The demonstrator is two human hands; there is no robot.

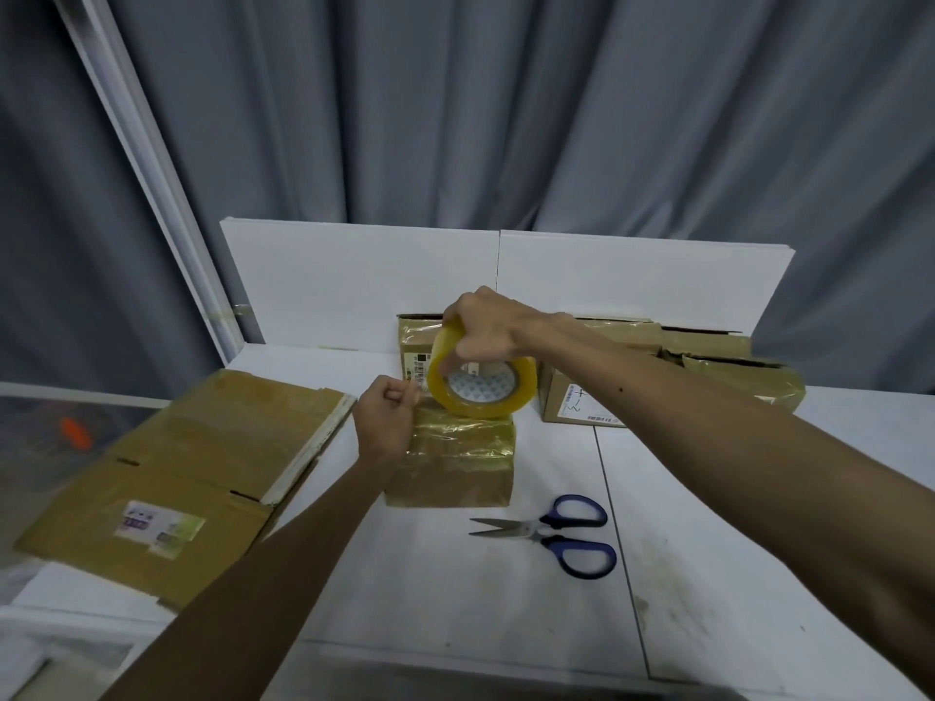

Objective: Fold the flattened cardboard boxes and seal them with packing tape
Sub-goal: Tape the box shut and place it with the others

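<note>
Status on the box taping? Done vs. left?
Done: taped boxes stand at the back right. In hand: the right hand holds the tape roll over the small box while the left hand seems to pinch the tape end. Left: cutting with the scissors, then the flattened boxes stacked at the left.

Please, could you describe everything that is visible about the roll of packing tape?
The yellowish translucent roll of packing tape is a thick glossy ring around a white patterned core. It stands on edge, core facing the camera, at the top of the small brown cardboard box already covered in tape. The right hand grips its top, fingers reaching into the core. The left hand seems to pinch its free end at the left.
</note>
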